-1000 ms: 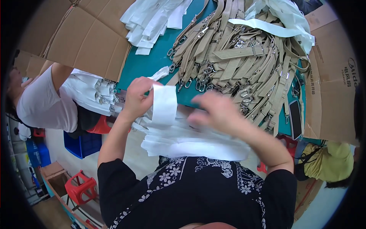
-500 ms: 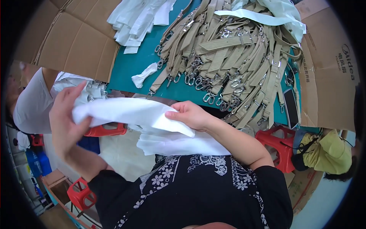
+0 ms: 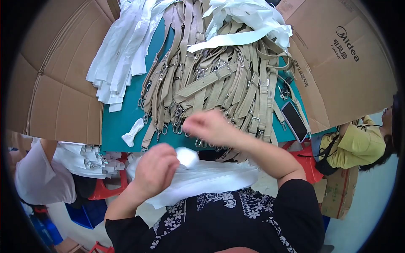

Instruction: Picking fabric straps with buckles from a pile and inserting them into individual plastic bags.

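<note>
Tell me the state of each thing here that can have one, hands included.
Left hand: fingers curled, holding a white strip
White strip: bent, partly hidden
Right hand: fingers bent, motion-blurred; grip unclear
Tan straps: heaped on the table, metal clips attached
Phone: lying screen up, dark
Small white piece: crumpled
Strips across the lap: loosely layered

Your right hand (image 3: 209,126) motion-blurred; can't tell if it pinches anything. Blocks part of strap pile (image 3: 211,86). Strip (image 3: 187,157) at your left hand (image 3: 156,168) smeared, one end hidden, fold unreadable. Same hand covers some of lap bundle (image 3: 206,181). Pile, upper-left strips (image 3: 120,55) cut by top edge. Left co-worker (image 3: 44,177) partly behind carton (image 3: 69,109).
</note>
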A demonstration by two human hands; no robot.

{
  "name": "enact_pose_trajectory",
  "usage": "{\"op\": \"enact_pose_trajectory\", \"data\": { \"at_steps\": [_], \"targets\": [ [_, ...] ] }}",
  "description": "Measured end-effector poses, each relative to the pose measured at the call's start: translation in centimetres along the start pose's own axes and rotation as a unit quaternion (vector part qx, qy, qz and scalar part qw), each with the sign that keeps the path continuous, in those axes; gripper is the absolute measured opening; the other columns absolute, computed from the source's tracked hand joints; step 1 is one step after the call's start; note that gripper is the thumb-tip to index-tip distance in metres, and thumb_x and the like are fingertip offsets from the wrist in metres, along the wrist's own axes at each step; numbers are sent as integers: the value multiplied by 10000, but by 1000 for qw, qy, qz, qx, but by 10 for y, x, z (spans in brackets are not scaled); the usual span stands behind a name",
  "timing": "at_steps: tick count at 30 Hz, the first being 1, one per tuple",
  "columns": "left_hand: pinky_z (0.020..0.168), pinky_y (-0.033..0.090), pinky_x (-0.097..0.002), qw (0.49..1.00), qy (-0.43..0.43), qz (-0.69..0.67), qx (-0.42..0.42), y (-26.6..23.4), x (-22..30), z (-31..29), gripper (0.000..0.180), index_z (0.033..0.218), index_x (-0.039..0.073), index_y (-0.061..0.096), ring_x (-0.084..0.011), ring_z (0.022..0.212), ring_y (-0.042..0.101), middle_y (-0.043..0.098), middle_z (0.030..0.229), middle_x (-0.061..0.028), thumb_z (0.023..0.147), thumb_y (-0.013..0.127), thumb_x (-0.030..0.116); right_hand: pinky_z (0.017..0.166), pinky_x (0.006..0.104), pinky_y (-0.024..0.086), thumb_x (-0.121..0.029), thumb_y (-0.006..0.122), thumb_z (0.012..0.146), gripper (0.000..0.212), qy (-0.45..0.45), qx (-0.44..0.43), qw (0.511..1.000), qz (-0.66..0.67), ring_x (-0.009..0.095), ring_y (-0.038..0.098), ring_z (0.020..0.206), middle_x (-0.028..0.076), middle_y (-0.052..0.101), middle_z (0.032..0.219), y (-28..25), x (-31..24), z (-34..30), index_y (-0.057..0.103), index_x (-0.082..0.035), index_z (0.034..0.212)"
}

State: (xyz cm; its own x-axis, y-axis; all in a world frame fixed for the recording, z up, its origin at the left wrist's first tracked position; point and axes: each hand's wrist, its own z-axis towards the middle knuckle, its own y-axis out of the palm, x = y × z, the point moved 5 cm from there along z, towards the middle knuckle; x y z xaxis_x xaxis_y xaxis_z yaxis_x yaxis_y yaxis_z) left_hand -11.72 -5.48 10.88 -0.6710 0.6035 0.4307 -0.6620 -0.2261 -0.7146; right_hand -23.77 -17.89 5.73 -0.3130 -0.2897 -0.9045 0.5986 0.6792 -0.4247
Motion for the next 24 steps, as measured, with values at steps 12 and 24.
{"op": "enact_pose_trajectory", "data": {
  "at_steps": [12, 24],
  "targets": [
    [621, 403, -190, 858, -417, -292, 60, 12, -71, -40, 135, 921, -33, 619, -52, 688, 497, 601, 799, -8, 834, 563, 54, 833, 354, 404, -204, 628, 750, 172, -280, -10, 847, -453, 250, 517, 905, 59, 567, 893, -78, -34, 61, 589, -73, 854],
    [587, 442, -194, 840, -443, -305, 70, 16, -68, -50, 120, 791, 7, 688, -66, 660, 572, 646, 712, -54, 675, 706, -16, 628, 335, 399, -201, 640, 744, 176, -273, -114, 913, -281, 224, 515, 636, 48, 531, 655, -58, -75, 3, 571, -63, 830]
  ]
}}
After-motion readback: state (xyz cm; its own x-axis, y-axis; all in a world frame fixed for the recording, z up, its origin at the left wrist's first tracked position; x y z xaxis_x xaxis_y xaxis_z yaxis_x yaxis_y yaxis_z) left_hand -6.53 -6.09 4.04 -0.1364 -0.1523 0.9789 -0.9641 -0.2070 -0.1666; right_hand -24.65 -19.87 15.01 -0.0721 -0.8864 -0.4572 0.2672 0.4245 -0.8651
